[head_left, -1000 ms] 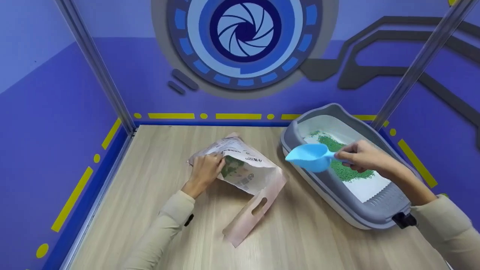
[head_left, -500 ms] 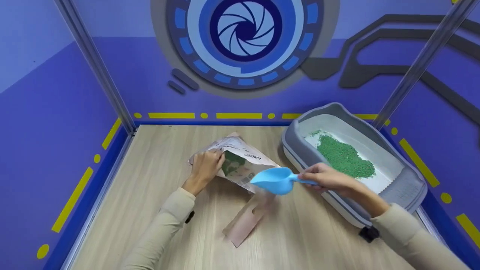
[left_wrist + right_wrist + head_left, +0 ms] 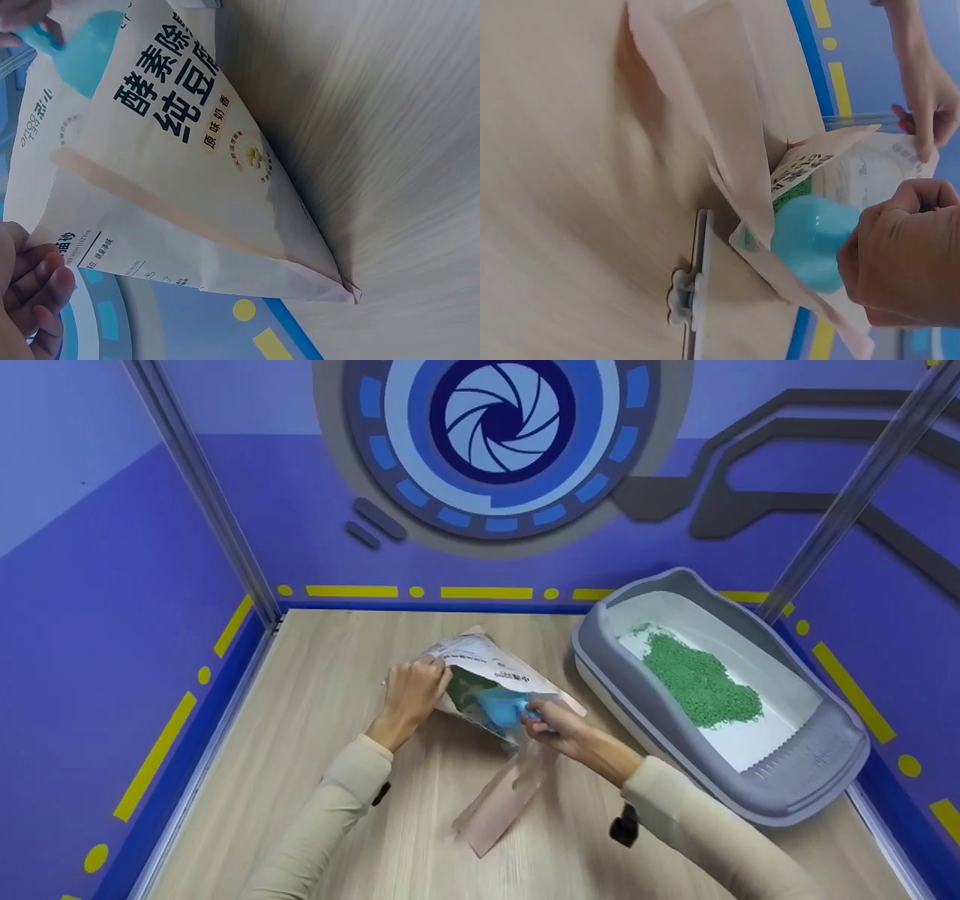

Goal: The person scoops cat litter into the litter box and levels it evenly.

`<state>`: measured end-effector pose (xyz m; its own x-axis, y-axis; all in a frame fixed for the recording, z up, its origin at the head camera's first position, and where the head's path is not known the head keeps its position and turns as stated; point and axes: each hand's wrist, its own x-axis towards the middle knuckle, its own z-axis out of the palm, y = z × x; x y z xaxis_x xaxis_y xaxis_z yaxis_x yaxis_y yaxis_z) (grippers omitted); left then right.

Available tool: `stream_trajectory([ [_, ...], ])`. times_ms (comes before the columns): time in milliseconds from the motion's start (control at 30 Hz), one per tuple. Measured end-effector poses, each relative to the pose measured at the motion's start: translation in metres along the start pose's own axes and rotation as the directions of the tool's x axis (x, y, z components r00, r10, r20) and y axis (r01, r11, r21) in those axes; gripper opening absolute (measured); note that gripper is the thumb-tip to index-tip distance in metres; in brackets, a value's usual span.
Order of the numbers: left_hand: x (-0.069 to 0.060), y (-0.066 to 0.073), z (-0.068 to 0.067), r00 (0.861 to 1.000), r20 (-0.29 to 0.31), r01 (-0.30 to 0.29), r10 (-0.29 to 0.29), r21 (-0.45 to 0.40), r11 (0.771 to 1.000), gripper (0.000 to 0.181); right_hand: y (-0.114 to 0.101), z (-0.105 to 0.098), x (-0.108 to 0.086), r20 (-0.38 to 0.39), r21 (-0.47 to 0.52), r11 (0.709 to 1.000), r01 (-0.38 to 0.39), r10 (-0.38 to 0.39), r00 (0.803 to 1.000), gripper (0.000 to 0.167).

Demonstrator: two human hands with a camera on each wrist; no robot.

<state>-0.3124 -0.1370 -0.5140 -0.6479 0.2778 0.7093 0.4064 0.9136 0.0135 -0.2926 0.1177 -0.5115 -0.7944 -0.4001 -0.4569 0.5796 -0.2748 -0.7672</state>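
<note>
A pale printed cat litter bag (image 3: 480, 655) lies open-mouthed on the table. My left hand (image 3: 409, 697) pinches the edge of its mouth between thumb and fingers. My right hand (image 3: 559, 726) grips the handle of a light blue scoop (image 3: 499, 706), whose bowl is inside the bag's mouth. Green litter (image 3: 793, 195) shows in the bag beside the scoop in the right wrist view. The left wrist view shows the bag's printed side (image 3: 187, 150); the scoop's tip is hidden behind it. A pink torn strip with a handle hole (image 3: 499, 810) extends from the bag toward me.
To the right stands a grey and white litter box (image 3: 817, 795) with a patch of green litter (image 3: 701, 682) on its floor. In the right wrist view, a slim grey bar with a flower-shaped piece (image 3: 682, 296) lies near the bag. Blue walls enclose the table.
My right hand has carried the scoop left, from above the litter box into the bag's mouth. The left hand keeps its hold on the bag's edge.
</note>
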Motion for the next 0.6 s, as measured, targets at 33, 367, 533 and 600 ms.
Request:
stream_trajectory([
  [33, -0.001, 0.0, 0.001, 1.0, 0.003, 0.0, 0.0, -0.002, 1.0, 0.023, 0.001, 0.002, 0.008, -0.027, 0.01, 1.0, 0.008, -0.007, 1.0, 0.02],
  [367, -0.003, 0.001, 0.006, 0.998, -0.04, -0.05, 0.05, 0.004, 0.999, 0.023, 0.047, -0.015, 0.104, -0.003, -0.029, 0.975, 0.222, -0.222, 0.975, 0.017],
  [533, -0.004, -0.001, 0.008, 0.995, -0.048, -0.08, 0.082, 0.051, 0.996, 0.023, 0.035, 0.022, 0.085, -0.141, -0.075, 0.972, 0.224, -0.233, 0.962, 0.015],
  [600, -0.005, -0.001, 0.008, 0.995, -0.036, -0.09, 0.092, 0.042, 0.995, 0.023, 0.029, 0.035, 0.077, -0.161, -0.051, 0.976, 0.212, -0.217, 0.963, 0.016],
])
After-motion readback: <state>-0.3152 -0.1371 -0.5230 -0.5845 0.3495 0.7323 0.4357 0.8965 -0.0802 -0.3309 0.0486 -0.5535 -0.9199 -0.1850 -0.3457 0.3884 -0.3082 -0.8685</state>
